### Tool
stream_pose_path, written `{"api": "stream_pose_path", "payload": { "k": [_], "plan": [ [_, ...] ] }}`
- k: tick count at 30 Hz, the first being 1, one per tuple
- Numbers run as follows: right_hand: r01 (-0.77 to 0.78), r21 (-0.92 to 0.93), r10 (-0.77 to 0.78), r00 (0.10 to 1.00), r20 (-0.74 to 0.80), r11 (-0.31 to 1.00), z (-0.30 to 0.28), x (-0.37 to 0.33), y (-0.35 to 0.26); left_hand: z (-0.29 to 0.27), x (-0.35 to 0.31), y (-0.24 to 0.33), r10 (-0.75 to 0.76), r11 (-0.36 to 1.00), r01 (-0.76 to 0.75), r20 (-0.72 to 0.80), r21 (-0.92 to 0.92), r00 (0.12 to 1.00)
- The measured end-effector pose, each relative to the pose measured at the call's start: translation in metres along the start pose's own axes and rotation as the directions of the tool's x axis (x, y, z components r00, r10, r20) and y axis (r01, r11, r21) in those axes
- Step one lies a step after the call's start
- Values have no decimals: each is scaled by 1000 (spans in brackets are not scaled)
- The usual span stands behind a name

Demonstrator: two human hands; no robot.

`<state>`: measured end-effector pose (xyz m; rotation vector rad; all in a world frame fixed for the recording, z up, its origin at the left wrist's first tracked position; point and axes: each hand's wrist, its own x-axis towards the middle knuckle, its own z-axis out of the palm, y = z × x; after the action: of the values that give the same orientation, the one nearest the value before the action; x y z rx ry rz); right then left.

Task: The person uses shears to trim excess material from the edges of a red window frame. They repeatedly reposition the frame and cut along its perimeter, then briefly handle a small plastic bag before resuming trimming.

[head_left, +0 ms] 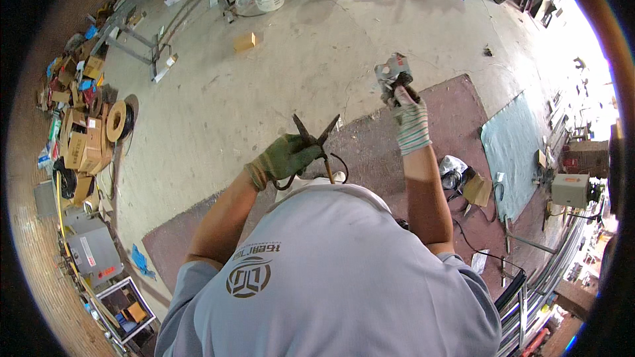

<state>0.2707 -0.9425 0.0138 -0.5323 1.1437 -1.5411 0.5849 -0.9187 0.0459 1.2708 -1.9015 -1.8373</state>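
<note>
Head view: scissors (pixel 321 141) near lettered shirt (pixel 337 277)

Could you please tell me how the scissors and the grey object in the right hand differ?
The scissors are dark, with two slender blades spread in a V, while the grey object is paler and blockier. The scissors are in the left hand; the grey object is in the right hand, higher in the picture. Both are held in gloved hands.
</note>
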Motion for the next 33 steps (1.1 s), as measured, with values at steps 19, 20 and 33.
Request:
{"api": "stream_pose_path", "payload": {
  "k": [19,20,33],
  "plan": [
    [-228,-274,319,877,360,934,77,-65,31,10,3,-14,84,981,-92,-54,-170,995],
    [-255,-237,327,880,344,937,77,-64,30,11,6,-14,127,979,-135,-63,-152,990],
    [-209,-1,208,971,117,978,78,-60,9,-4,28,33,27,991,-15,90,-136,996]
  ]
}}
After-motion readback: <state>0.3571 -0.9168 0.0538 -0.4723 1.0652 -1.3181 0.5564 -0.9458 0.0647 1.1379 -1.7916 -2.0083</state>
